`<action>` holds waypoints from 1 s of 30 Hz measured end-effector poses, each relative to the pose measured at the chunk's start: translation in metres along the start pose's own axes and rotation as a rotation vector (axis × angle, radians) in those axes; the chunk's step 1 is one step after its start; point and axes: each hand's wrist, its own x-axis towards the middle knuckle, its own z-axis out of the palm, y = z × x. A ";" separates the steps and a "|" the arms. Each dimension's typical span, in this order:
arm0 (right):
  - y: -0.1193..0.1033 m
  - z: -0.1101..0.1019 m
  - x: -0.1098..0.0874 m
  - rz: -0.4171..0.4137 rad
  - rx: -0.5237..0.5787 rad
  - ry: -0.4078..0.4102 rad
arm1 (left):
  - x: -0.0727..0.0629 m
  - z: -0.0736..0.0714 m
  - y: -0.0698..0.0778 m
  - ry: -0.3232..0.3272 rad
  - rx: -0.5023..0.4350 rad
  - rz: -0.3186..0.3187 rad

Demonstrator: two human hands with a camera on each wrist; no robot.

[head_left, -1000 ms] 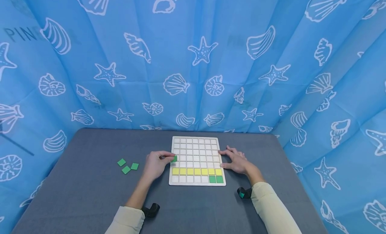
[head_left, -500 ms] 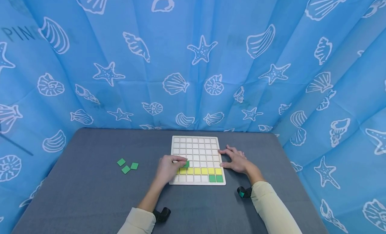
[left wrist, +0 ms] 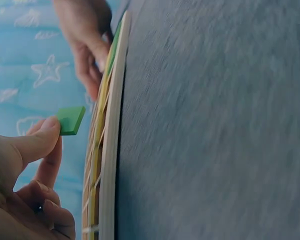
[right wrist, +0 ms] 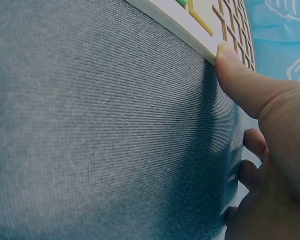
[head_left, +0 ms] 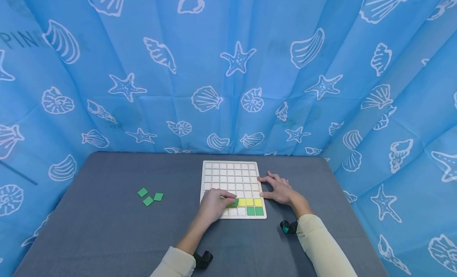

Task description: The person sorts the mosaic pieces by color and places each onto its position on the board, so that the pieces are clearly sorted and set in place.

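My left hand pinches a green square tile between thumb and fingertips, held over the lower part of a white grid board. In the left wrist view the tile is tilted and stands clear of the board's side. Along the board's second row from the front lie yellow tiles, partly hidden by my left hand. Two green tiles fill the front right corner cells. At the right edge, my right hand touches the board with thumb and forefinger; its thumb rests on the rim.
Several loose green tiles lie on the grey cloth-covered table left of the board. A blue curtain with white shells and starfish hangs behind and at the sides. Black straps with camera mounts sit at both wrists.
My left hand has carried the green tile rightward and nearer, from the board's left edge to over the yellow row. The right hand stays at the right edge.
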 end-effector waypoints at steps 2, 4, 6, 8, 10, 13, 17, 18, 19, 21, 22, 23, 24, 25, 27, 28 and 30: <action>0.000 0.001 0.001 0.007 0.000 -0.001 | -0.001 0.005 0.002 -0.005 0.029 0.017; 0.000 0.001 0.002 0.014 -0.004 0.000 | -0.002 0.010 0.004 -0.014 0.048 0.025; 0.000 0.001 0.002 0.020 -0.007 0.002 | -0.002 0.015 0.005 -0.030 0.056 0.028; 0.000 0.000 0.002 0.024 -0.003 0.001 | -0.002 0.019 0.006 -0.044 0.065 0.032; 0.000 0.000 0.003 0.023 0.001 -0.001 | -0.003 0.022 0.006 -0.053 0.079 0.034; 0.000 0.000 0.003 0.028 0.008 -0.009 | -0.003 0.024 0.006 -0.053 0.118 0.052; 0.000 0.000 0.002 0.024 0.012 -0.010 | -0.004 0.025 0.008 -0.053 0.195 0.079; 0.000 0.000 0.002 0.025 0.015 -0.011 | -0.004 0.025 0.009 -0.055 0.217 0.085; 0.000 0.000 0.002 0.021 0.015 -0.011 | -0.005 0.025 0.009 -0.055 0.239 0.094; 0.001 0.000 0.002 0.017 0.013 -0.011 | -0.005 0.025 0.010 -0.057 0.289 0.116; 0.001 0.000 0.002 0.019 0.014 -0.012 | -0.005 0.025 0.011 -0.058 0.320 0.130; 0.001 -0.001 0.002 0.017 0.012 -0.012 | -0.005 0.026 0.011 -0.055 0.350 0.150; 0.001 -0.001 0.002 0.019 0.012 -0.013 | -0.005 0.026 0.012 -0.051 0.378 0.167; 0.001 -0.001 0.002 0.014 0.010 -0.012 | -0.005 0.027 0.013 -0.044 0.406 0.185; 0.002 -0.001 0.002 0.014 0.013 -0.011 | -0.006 0.027 0.013 -0.034 0.463 0.224; 0.002 -0.001 0.002 0.016 0.017 -0.012 | -0.006 0.027 0.014 -0.033 0.487 0.236; 0.002 -0.001 0.002 0.019 0.021 -0.012 | -0.007 0.028 0.015 -0.039 0.542 0.263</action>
